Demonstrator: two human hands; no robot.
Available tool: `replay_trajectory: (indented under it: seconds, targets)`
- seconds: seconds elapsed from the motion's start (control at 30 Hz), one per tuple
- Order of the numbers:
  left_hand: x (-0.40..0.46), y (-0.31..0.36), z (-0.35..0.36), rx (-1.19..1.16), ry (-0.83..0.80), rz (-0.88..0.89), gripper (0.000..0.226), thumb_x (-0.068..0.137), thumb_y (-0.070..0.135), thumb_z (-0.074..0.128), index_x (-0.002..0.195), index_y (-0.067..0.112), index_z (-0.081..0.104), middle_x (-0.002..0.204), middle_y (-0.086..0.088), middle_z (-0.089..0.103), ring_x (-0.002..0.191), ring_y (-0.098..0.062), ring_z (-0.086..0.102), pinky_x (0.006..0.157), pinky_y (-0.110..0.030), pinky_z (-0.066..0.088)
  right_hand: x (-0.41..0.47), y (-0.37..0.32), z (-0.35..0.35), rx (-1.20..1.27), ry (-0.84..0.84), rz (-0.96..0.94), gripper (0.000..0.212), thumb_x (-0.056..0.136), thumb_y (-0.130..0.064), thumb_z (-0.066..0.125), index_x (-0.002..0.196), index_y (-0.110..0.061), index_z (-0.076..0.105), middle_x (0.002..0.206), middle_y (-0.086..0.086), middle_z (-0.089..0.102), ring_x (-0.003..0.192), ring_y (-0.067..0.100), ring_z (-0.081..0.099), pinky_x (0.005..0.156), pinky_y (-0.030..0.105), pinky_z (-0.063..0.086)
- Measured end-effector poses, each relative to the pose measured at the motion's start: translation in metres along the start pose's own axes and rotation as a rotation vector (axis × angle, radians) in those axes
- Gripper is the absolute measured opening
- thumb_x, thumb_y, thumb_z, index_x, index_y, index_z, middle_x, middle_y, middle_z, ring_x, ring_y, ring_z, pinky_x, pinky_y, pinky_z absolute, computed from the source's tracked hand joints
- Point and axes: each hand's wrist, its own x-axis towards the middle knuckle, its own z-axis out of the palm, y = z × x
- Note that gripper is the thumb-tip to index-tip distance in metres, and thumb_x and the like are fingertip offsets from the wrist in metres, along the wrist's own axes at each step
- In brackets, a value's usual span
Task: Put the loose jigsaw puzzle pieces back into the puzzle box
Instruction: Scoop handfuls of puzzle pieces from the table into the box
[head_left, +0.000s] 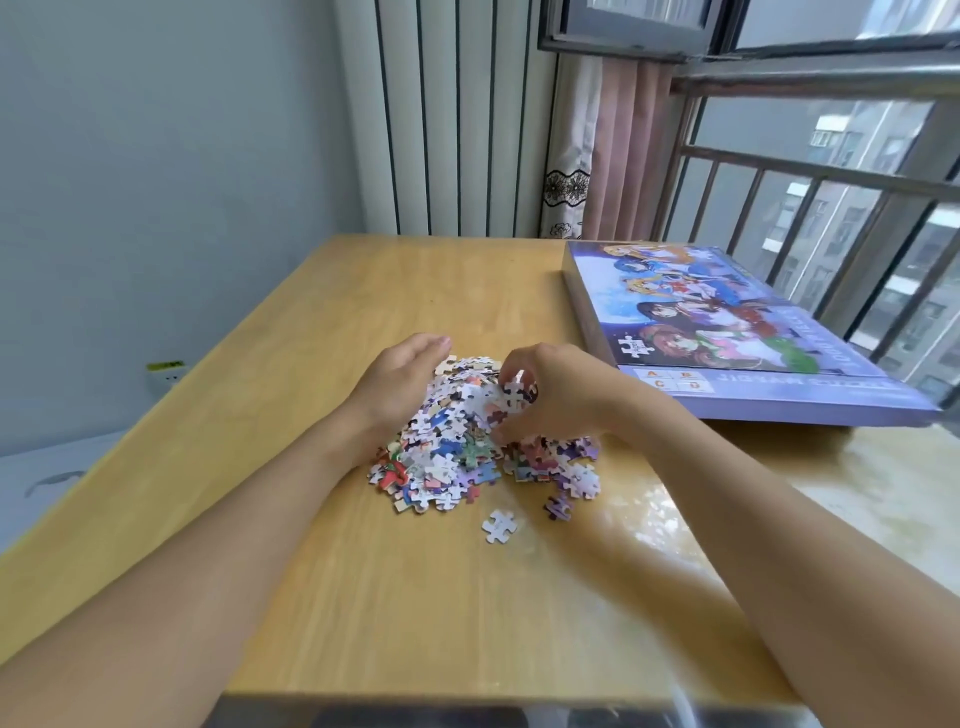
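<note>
A heap of loose jigsaw pieces (457, 447) lies in the middle of the wooden table (322, 322). My left hand (402, 374) presses against the heap's left side, fingers straight and together. My right hand (550, 395) sits on the heap's right side with fingers curled into the pieces, gripping a clump of them. One white piece (500, 526) and a purple piece (558, 506) lie apart, nearer me. The purple puzzle box (727, 322), lid closed and printed with cartoon figures, lies flat at the table's right.
The box overhangs the table's right edge beside a window with metal railing bars (810, 218). A radiator (457, 119) and curtain (613, 150) stand behind the table. A wall socket (166, 375) is at the left. Bare tabletop stretches toward me and to the far left.
</note>
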Motion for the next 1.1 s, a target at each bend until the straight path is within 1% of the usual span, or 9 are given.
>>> replay_trajectory:
  seconds: [0.1,0.17,0.47,0.57,0.67,0.73,0.83,0.97,1.1]
  targets:
    - [0.002,-0.001,-0.001,-0.085,0.026,-0.007,0.042,0.105,0.043,0.042,0.139,0.022,0.055,0.142,0.005,0.054,0.135,-0.013,0.045,0.108,-0.033,0.035,-0.003,0.002,0.005,0.037,-0.039,0.015,0.104,0.063,-0.065,0.084,0.15,-0.028,0.04,0.144,0.001,0.05,0.126,0.024,0.051,0.098,0.035,0.047]
    - [0.003,-0.002,0.0,-0.099,0.042,0.004,0.036,0.105,0.039,0.043,0.133,0.024,0.058,0.14,0.005,0.056,0.134,-0.012,0.046,0.108,-0.032,0.036,-0.005,0.0,0.007,0.011,-0.043,-0.004,0.098,0.066,-0.062,0.084,0.149,-0.028,0.042,0.143,0.002,0.05,0.125,0.024,0.051,0.094,0.033,0.046]
    - [0.006,-0.001,-0.001,-0.11,0.101,0.076,0.028,0.103,0.032,0.051,0.127,0.024,0.063,0.122,0.016,0.062,0.118,0.0,0.054,0.108,-0.026,0.038,0.0,0.004,0.008,0.126,0.162,-0.038,0.043,0.078,-0.023,0.083,0.118,-0.018,0.068,0.106,0.002,0.068,0.087,0.025,0.066,0.075,0.04,0.058]
    - [0.004,0.0,-0.001,-0.053,0.113,0.126,0.029,0.102,0.032,0.054,0.128,0.023,0.063,0.118,0.02,0.061,0.111,0.009,0.052,0.099,-0.02,0.04,0.001,0.007,0.009,0.149,0.252,-0.05,0.021,0.081,-0.018,0.078,0.099,-0.011,0.072,0.091,0.005,0.071,0.079,0.027,0.065,0.066,0.037,0.055]
    - [0.003,-0.002,-0.001,0.033,0.129,0.187,0.025,0.099,0.033,0.059,0.123,0.027,0.065,0.123,0.014,0.063,0.12,-0.002,0.055,0.103,-0.026,0.042,0.004,0.013,0.006,0.253,0.351,-0.044,0.02,0.082,-0.025,0.08,0.078,-0.011,0.066,0.071,0.005,0.065,0.061,0.019,0.056,0.052,0.03,0.043]
    - [0.001,-0.001,0.0,0.095,0.132,0.248,0.024,0.097,0.033,0.062,0.121,0.027,0.067,0.123,0.015,0.064,0.121,0.0,0.055,0.101,-0.024,0.043,0.005,0.016,0.004,0.436,0.394,-0.02,0.022,0.082,-0.024,0.081,0.079,-0.008,0.068,0.071,0.011,0.066,0.057,0.015,0.054,0.052,0.027,0.044]
    - [-0.002,0.002,0.001,0.139,0.132,0.34,0.025,0.096,0.031,0.065,0.12,0.024,0.068,0.12,0.016,0.065,0.114,0.007,0.057,0.096,-0.016,0.044,0.003,0.013,0.001,0.926,0.307,0.046,0.016,0.083,-0.012,0.082,0.095,-0.005,0.073,0.086,0.015,0.074,0.067,0.017,0.069,0.068,0.031,0.062]
    - [-0.004,0.005,0.003,0.152,0.134,0.385,0.023,0.096,0.028,0.066,0.117,0.023,0.069,0.118,0.015,0.067,0.111,0.006,0.06,0.092,-0.014,0.047,0.0,0.008,-0.004,1.478,0.164,0.132,0.04,0.085,-0.005,0.077,0.12,0.007,0.061,0.104,0.018,0.071,0.079,0.022,0.072,0.071,0.029,0.061]
    - [-0.006,0.005,0.003,0.155,0.142,0.393,0.019,0.095,0.025,0.067,0.114,0.024,0.07,0.114,0.014,0.069,0.108,0.005,0.062,0.087,-0.013,0.05,-0.008,0.01,-0.009,1.687,0.066,0.158,0.019,0.088,-0.001,0.073,0.105,0.004,0.066,0.094,0.017,0.067,0.078,0.023,0.07,0.068,0.027,0.061]
